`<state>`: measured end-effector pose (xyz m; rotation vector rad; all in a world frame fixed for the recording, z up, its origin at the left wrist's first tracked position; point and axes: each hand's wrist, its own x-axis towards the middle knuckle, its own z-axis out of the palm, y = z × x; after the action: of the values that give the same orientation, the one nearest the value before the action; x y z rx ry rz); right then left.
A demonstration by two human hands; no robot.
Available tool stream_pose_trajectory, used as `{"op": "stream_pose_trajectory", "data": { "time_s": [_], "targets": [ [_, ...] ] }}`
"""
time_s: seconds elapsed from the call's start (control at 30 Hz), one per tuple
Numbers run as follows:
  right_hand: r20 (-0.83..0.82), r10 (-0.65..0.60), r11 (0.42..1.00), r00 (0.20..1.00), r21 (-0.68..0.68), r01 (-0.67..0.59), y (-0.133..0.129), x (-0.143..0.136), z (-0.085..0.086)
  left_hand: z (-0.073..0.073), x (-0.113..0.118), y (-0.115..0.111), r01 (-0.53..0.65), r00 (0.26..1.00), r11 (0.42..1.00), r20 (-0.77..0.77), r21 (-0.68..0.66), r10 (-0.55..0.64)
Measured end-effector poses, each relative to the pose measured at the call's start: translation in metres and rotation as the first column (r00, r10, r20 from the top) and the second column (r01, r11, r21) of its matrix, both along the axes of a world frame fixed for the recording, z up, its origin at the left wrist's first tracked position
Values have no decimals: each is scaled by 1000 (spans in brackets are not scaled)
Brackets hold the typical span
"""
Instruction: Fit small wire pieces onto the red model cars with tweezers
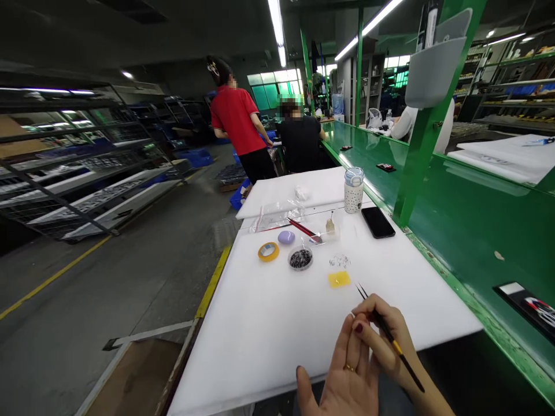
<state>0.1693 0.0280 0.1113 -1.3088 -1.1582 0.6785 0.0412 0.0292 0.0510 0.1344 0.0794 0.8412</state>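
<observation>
My left hand [349,370] is palm up with its fingers stretched out, over the near edge of the white table. Beside it, fingertips touching those of the left, my right hand [385,329] holds dark tweezers [395,346] with a yellow band, their tips pointing up and away. Just beyond the tips lies a yellow square [339,279], with small dark pieces [340,261] behind it. To the left are a round clear dish [300,259] of dark bits, a roll of yellow tape [268,251] and a purple egg-shaped object [286,237]. Whether anything tiny lies between the fingertips is hidden.
Farther back on the white table [243,318] are red-handled tools [303,228], clear bags [277,215], a small bottle [330,225], a phone [378,222] and a patterned cup [354,190]. A green post [416,156] rises at right. Other people are beyond.
</observation>
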Motion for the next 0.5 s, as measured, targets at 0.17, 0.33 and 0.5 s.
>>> {"op": "stream_pose_trajectory", "data": {
  "time_s": [0.17, 0.33, 0.5],
  "targets": [
    [-134, -137, 990, 981, 5, 139, 1, -6, -8, -9, 8, 2, -7, 996, 995, -92, 95, 16],
    [-148, -164, 986, 975, 17, 168, 1, -6, -8, -14, 14, -2, -33, 983, 988, -174, 152, 59],
    [-71, -163, 985, 984, -65, 159, -1, -3, -6, -2, 7, 4, -14, 949, 972, -303, 234, 86]
  ]
}}
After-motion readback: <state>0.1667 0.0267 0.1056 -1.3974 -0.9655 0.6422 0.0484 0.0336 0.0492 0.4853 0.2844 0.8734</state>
